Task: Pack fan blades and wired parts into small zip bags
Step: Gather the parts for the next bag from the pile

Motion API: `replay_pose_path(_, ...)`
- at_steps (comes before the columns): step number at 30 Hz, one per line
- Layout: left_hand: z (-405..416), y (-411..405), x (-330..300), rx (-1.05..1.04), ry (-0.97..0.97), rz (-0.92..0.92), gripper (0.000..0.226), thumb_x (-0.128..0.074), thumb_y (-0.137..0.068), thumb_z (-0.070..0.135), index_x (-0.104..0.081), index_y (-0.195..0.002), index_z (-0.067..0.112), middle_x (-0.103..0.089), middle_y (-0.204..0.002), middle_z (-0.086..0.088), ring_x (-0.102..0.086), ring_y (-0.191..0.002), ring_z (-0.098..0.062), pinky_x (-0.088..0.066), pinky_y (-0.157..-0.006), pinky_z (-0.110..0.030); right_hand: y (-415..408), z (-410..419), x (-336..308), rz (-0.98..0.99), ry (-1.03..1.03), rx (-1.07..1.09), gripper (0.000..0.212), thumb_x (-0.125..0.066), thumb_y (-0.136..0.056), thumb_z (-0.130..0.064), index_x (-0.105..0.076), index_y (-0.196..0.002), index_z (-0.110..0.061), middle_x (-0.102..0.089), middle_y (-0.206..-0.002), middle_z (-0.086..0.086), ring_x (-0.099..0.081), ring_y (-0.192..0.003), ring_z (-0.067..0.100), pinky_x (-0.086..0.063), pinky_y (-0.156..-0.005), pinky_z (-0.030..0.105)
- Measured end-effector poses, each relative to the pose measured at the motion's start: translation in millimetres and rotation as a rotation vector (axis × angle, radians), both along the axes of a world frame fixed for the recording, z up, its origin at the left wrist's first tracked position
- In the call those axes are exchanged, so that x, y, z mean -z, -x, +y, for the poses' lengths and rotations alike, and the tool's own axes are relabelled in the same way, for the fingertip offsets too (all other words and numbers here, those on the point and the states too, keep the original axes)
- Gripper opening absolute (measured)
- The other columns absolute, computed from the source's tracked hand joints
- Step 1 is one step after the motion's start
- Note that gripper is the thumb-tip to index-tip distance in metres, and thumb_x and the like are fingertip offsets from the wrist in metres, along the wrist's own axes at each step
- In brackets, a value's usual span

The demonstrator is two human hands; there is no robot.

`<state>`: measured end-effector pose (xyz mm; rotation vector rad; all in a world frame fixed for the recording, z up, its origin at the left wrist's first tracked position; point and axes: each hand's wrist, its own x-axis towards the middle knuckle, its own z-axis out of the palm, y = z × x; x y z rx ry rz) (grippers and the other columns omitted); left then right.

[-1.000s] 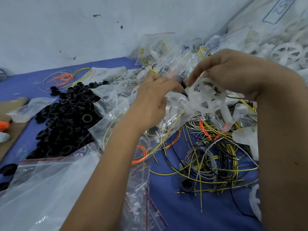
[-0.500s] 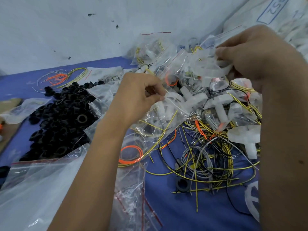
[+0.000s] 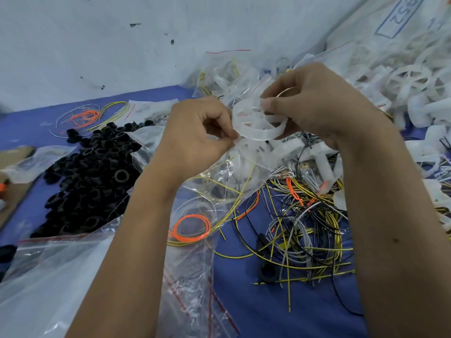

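Right hand [image 3: 314,106] pinches the white fan blade [image 3: 258,123] by its rim above the bench middle, left hand [image 3: 197,135] pinching the zip bag [image 3: 234,172] mouth; light, stiff plastic, likely slippery film.

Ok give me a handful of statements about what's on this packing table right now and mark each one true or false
1. The right hand pinches a white ringed fan blade. True.
2. The left hand lies flat and open on the table. False: its fingers are curled, pinching the edge of a clear zip bag just below the fan blade.
3. A heap of black rings lies left of the left forearm. True.
4. The orange wire coil hangs from the right hand. False: it lies low between the forearms, apparently inside clear plastic.
5. The table surface is red. False: it is blue.
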<state>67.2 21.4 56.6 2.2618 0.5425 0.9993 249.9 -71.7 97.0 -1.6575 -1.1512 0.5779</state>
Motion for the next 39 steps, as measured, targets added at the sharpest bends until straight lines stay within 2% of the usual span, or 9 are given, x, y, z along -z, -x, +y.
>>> replay_pose_path(2, -1, 0, 0, -0.002, 0.028, 0.001, 0.02, -0.076, -0.071, -0.019, -0.07, -0.071, 0.0, -0.066, -0.079, -0.004, -0.065, -0.072, -0.015, -0.06, -0.077, -0.04, -2, 0, -1, -0.035, -0.032, 0.022, 0.005, -0.072, -0.09, -0.006, -0.073, -0.086, -0.003, -0.074, -0.077, 0.019, -0.073, -0.059, 0.024, -0.06, -0.052, 0.031)
replay_pose_path(5, -1, 1, 0, 0.007, 0.069, -0.008, 0.023, -0.075, -0.071, -0.021, -0.07, -0.073, 0.001, -0.066, -0.08, 0.0, -0.064, -0.072, -0.009, -0.059, -0.076, -0.033, -3, 1, 0, -0.074, -0.029, 0.035, 0.006, -0.072, -0.09, -0.008, -0.073, -0.084, -0.007, -0.075, -0.074, 0.016, -0.074, -0.06, 0.029, -0.064, -0.058, 0.04)
replay_pose_path(9, 1, 6, -1, 0.011, 0.159, -0.044, 0.029, -0.075, -0.072, -0.022, -0.067, -0.074, 0.006, -0.071, -0.084, -0.004, -0.068, -0.076, -0.013, -0.055, -0.073, -0.025, -6, 1, 6, -0.187, 0.02, 0.082, 0.004, -0.07, -0.09, -0.008, -0.072, -0.087, -0.009, -0.075, -0.069, 0.011, -0.075, -0.061, 0.029, -0.064, -0.064, 0.047)
replay_pose_path(14, 2, 5, -3, 0.004, 0.157, -0.06, 0.031, -0.077, -0.071, -0.019, -0.066, -0.073, 0.011, -0.073, -0.085, -0.006, -0.068, -0.078, -0.021, -0.057, -0.075, -0.028, 0, -1, 5, -0.325, 0.051, 0.023, 0.009, -0.079, -0.079, -0.008, -0.071, -0.082, -0.011, -0.074, -0.064, 0.004, -0.071, -0.054, 0.015, -0.046, -0.044, 0.019)
replay_pose_path(19, -5, -1, -2, 0.02, 0.13, -0.04, 0.028, -0.076, -0.075, -0.014, -0.069, -0.08, 0.012, -0.073, -0.091, -0.019, -0.069, -0.084, -0.035, -0.06, -0.078, -0.033, 7, 2, 1, -0.335, 0.019, 0.016, 0.008, -0.082, -0.072, -0.017, -0.075, -0.075, -0.016, -0.074, -0.066, 0.001, -0.069, -0.057, 0.014, -0.06, -0.063, 0.035)
replay_pose_path(23, -7, 0, -8, 0.032, 0.132, -0.054, 0.03, -0.078, -0.075, -0.013, -0.068, -0.078, 0.014, -0.073, -0.092, -0.017, -0.068, -0.076, -0.024, -0.058, -0.077, -0.028, 12, 3, 1, -0.378, 0.048, 0.011, 0.008, -0.083, -0.072, -0.018, -0.075, -0.073, -0.018, -0.073, -0.063, -0.001, -0.07, -0.056, 0.011, -0.059, -0.058, 0.028)
replay_pose_path(28, -13, 0, -15, 0.11, 0.16, -0.077, 0.024, -0.078, -0.074, -0.016, -0.069, -0.079, 0.005, -0.072, -0.09, -0.011, -0.067, -0.078, -0.019, -0.056, -0.076, -0.026, 17, 10, 5, -0.532, 0.159, 0.074, 0.005, -0.075, -0.079, -0.018, -0.075, -0.074, -0.018, -0.072, -0.064, 0.002, -0.066, -0.052, 0.009, -0.047, -0.047, 0.019)
replay_pose_path(33, -4, 9, -12, 0.134, 0.21, -0.02, 0.027, -0.077, -0.074, -0.019, -0.067, -0.08, 0.006, -0.072, -0.088, -0.002, -0.067, -0.08, -0.015, -0.057, -0.077, -0.025, 16, 10, 6, -0.366, 0.204, 0.105, 0.012, -0.066, -0.085, -0.014, -0.074, -0.077, -0.013, -0.074, -0.069, 0.012, -0.07, -0.057, 0.023, -0.061, -0.062, 0.042)
replay_pose_path(39, 10, 18, 4, 0.061, 0.304, 0.015, 0.022, -0.078, -0.074, -0.019, -0.069, -0.083, -0.001, -0.073, -0.094, -0.012, -0.07, -0.084, -0.016, -0.057, -0.082, -0.026, 18, 9, 0, -0.105, -0.085, 0.21, 0.008, -0.066, -0.083, -0.017, -0.074, -0.082, -0.016, -0.072, -0.073, 0.008, -0.061, -0.049, 0.017, -0.053, -0.053, 0.033)
